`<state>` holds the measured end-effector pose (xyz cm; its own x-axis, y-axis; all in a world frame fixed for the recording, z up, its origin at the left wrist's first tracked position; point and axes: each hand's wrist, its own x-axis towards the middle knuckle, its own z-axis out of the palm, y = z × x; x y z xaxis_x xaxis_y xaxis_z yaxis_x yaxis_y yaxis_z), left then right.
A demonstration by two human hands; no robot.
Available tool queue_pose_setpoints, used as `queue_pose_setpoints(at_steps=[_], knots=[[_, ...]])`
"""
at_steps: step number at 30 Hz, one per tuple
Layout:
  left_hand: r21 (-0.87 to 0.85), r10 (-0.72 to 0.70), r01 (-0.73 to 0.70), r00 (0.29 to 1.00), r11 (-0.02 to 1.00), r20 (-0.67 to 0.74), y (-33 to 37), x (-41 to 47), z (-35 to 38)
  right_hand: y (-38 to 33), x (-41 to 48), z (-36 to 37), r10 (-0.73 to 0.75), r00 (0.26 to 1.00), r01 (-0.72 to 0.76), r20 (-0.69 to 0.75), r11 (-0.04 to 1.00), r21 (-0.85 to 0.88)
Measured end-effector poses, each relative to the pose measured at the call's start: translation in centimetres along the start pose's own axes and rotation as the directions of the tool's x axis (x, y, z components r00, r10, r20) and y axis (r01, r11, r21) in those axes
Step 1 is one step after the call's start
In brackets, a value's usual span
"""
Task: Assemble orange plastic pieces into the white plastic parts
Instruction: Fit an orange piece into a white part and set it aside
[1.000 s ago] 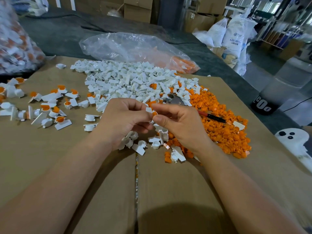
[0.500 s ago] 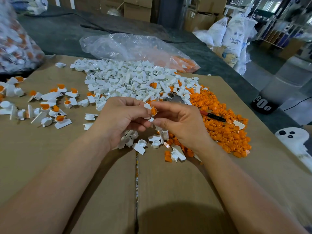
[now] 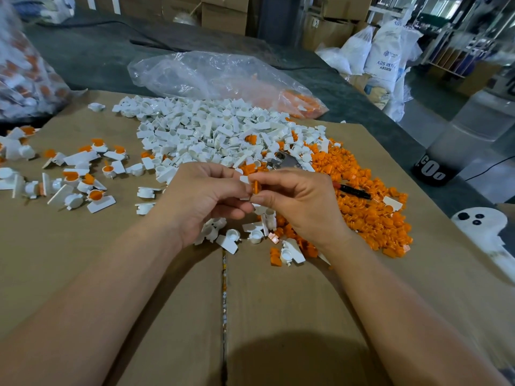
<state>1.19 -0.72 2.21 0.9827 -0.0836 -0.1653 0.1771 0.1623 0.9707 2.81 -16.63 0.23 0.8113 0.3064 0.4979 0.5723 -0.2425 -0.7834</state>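
A: Left hand (image 3: 203, 196), state?
B: Fingers curled, pinching a white part (image 3: 244, 179). Right hand (image 3: 301, 207) pinches an orange piece (image 3: 255, 187) against it, above the cardboard (image 3: 167, 302) middle.
A: Piles?
B: White pile (image 3: 211, 135) toward the far edge, orange pile (image 3: 367, 207) toward the right edge, finished pieces (image 3: 75, 174) by the left edge.

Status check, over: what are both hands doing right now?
Left hand pinches white part. Right hand pinches orange piece against it. Nothing in the way.
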Motion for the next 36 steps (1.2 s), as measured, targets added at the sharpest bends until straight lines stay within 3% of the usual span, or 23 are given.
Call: queue_pose_setpoints(at_steps=[18, 36], knots=[[0.037, 0.099, -0.099, 0.995, 0.994, 0.002, -0.11, -0.14, -0.06, 0.00, -0.08, 0.05, 0.046, 0.999, -0.047, 0.024, 0.998, 0.048], [-0.021, 0.023, -0.023, 1.000, 1.000, 0.005, 0.03, 0.02, -0.15, 0.25, -0.04, -0.07, 0.002, 0.999, -0.002, 0.037, 1.000, -0.001]])
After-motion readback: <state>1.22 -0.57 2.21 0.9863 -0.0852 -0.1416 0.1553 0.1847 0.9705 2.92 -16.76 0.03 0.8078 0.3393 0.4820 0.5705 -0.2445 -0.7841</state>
